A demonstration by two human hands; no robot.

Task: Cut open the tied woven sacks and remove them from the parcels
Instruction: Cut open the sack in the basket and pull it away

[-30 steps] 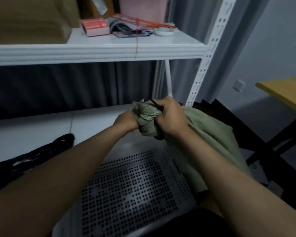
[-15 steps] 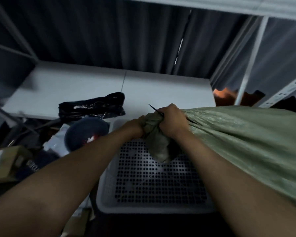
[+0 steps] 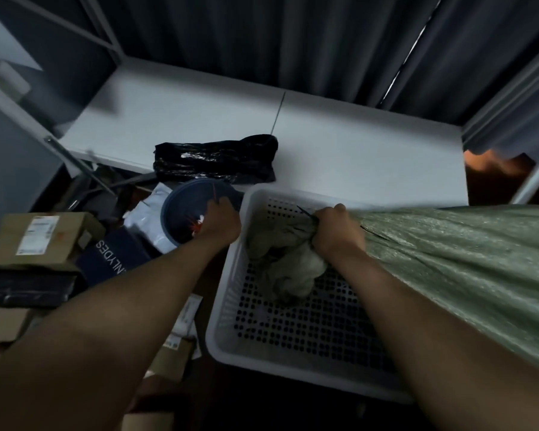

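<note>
A green woven sack [image 3: 467, 262] lies across the right side, its bunched mouth [image 3: 287, 269] hanging into a white perforated basket [image 3: 231, 306]. My right hand [image 3: 336, 228] grips the sack's gathered neck, and a thin dark tip [image 3: 304, 211] sticks out beside its fingers. My left hand [image 3: 220, 223] is off the sack, over a round blue bin [image 3: 181, 209] to the left. Its fingers are curled and seem to pinch a thin red strand [image 3: 214, 192]. More red strands lie inside the bin.
A black plastic bag [image 3: 215, 163] lies on the low white shelf [image 3: 355, 150] behind the basket. Cardboard boxes [image 3: 41, 237], a dark lettered box [image 3: 115, 259] and a grey mailer [image 3: 147, 219] are piled at the left. A dark curtain hangs behind.
My left hand has left the sack's neck and moved left over the blue bin. My right hand keeps its grip on the neck. The view has tilted further down.
</note>
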